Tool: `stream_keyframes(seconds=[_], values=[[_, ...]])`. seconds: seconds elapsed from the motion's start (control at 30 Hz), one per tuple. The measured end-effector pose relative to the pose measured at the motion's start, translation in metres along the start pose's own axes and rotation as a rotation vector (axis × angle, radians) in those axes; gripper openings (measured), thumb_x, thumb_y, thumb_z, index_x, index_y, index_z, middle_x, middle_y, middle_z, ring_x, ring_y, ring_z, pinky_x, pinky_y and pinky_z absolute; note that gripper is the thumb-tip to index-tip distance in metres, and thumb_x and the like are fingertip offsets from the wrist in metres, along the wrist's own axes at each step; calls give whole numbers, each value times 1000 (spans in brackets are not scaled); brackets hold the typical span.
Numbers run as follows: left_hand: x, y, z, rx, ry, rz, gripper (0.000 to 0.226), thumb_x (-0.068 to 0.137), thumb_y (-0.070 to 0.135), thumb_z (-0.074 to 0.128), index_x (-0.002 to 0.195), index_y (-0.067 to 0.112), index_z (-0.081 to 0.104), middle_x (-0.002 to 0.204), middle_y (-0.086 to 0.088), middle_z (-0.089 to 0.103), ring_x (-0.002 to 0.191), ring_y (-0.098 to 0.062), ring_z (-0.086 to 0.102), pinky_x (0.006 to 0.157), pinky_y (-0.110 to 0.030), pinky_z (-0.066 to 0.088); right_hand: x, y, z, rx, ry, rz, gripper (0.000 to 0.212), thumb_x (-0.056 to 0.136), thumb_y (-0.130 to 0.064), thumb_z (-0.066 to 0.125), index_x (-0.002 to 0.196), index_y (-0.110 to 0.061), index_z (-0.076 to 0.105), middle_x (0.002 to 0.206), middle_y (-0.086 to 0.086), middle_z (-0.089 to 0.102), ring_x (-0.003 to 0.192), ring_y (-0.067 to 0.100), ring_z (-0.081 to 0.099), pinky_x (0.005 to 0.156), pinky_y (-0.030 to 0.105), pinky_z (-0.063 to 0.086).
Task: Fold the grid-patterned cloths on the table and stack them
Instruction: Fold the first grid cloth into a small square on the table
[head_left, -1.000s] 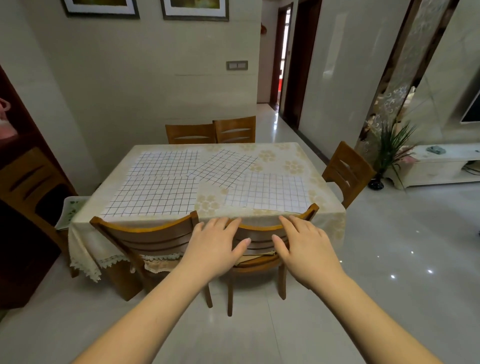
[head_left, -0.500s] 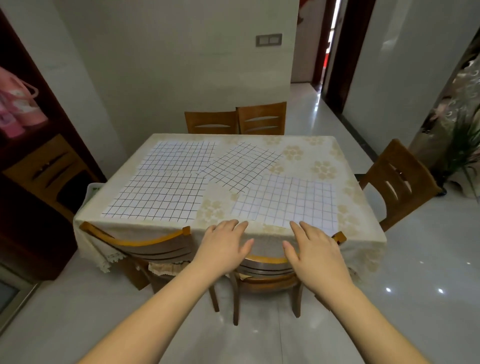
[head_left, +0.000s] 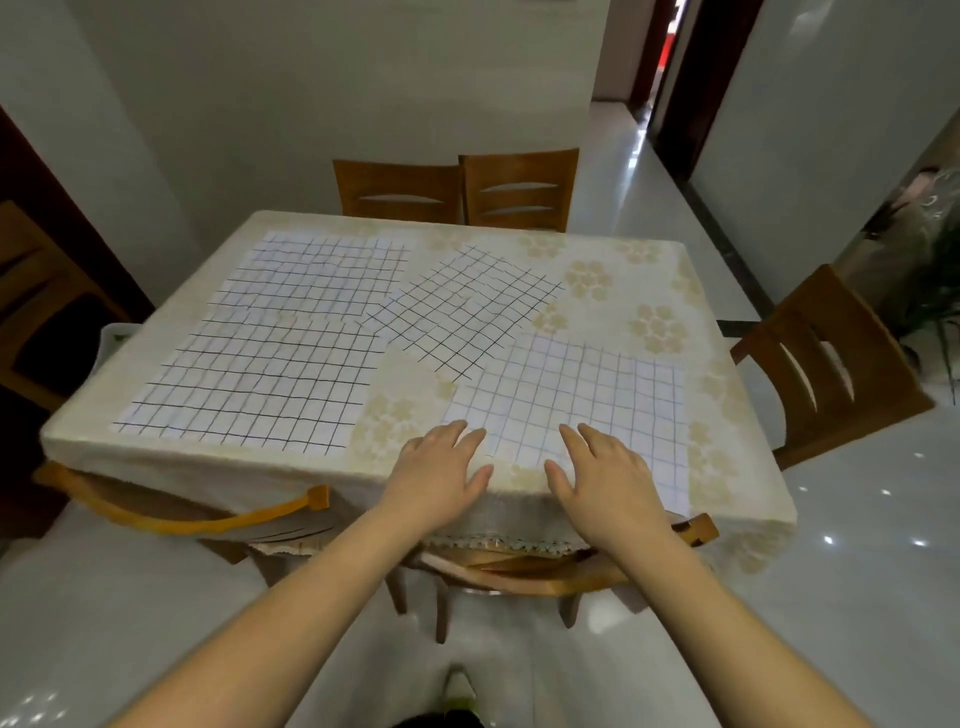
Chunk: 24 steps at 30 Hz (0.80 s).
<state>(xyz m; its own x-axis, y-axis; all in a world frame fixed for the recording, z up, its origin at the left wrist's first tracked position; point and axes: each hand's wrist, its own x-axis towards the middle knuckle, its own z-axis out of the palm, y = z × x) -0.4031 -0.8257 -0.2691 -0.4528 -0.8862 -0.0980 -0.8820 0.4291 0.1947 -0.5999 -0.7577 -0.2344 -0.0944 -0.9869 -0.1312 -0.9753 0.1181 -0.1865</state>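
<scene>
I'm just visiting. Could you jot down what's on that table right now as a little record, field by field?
Setting: dining table under a cream flowered tablecloth, wooden chairs around it
Cloths: four grid-patterned cloths, all lying flat, none folded
Near right cloth: pale lines, closest to the hands
Near left cloth: dark lines
Far left cloth: dark lines
Middle cloth: turned at an angle, its near corner over the near right cloth
Left hand: fingers straight, at the near right cloth's near left corner
Right hand: fingers straight, over its near edge
Stack: none yet

You get soft, even indoor light, glare spots on the glossy floor (head_left: 857, 499), slight motion blur overall, and wide-angle bending at the edges.
</scene>
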Motion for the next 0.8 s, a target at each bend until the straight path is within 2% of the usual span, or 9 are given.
stream_keyframes(seconds=[0.2,0.33,0.47,0.67,0.8], values=[[59,-20,18,-8,-100,42,59,100,51,33,153,26,25,161,-2,23,147,-21,24,115,-41,26,51,6,20,-23,-65,37,60,102,-50,23,155,-23,17,162,4,20,148,23,20,119,40,17],[86,-29,33,-32,-162,21,58,101,49,35,153,25,26,161,-2,24,146,-21,26,115,-40,28,73,15,36,-11,-123,58,60,103,-49,24,156,-22,15,163,3,18,149,22,18,119,39,16],[110,-40,57,-75,-200,-15,57,101,46,36,152,21,31,161,-6,25,148,-22,22,117,-38,23,103,29,51,-25,-163,27,60,103,-48,25,155,-21,17,163,3,18,148,22,20,119,38,17],[142,-47,94,-141,-252,-175,54,102,42,37,150,17,35,159,-8,27,146,-22,23,116,-34,22,145,53,76,-27,-275,-74,62,103,-48,25,156,-19,13,164,6,13,148,24,19,119,41,18],[151,-49,116,-119,-268,-274,54,100,42,37,150,22,33,158,-10,29,146,-25,23,115,-35,25,173,82,92,-53,-364,-89,63,103,-49,23,156,-19,10,164,8,8,149,26,17,119,42,16]])
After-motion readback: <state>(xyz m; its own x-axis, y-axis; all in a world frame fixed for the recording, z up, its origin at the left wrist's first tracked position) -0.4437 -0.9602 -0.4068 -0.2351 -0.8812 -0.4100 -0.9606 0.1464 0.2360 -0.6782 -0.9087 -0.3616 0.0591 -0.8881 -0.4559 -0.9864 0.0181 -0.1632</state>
